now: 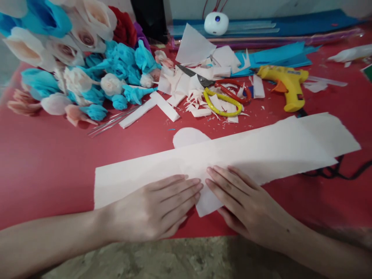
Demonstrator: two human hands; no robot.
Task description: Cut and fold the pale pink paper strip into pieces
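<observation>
A long strip of white crepe paper (pixel 250 147) lies slanted across the front of the red table. Beneath it is a white paper piece whose rounded end (pixel 190 136) sticks out at the back and whose narrow end (pixel 207 201) shows at the front. My left hand (pixel 157 205) rests flat on the strip, fingers stretched out and pointing right. My right hand (pixel 244 201) lies flat on the strip too, its fingertips close to those of the left. Neither hand grips anything. At the right, another white sheet (pixel 328 130) overlaps the strip's end.
Scissors (pixel 223 106) with red and yellow handles lie among white paper scraps (pixel 197 97). A yellow glue gun (pixel 287 83) rests at right. Paper flowers (pixel 116 62) crowd the back left. Blue paper (pixel 279 56) and a white device (pixel 216 23) are behind. A black cord (pixel 348 176) runs at right.
</observation>
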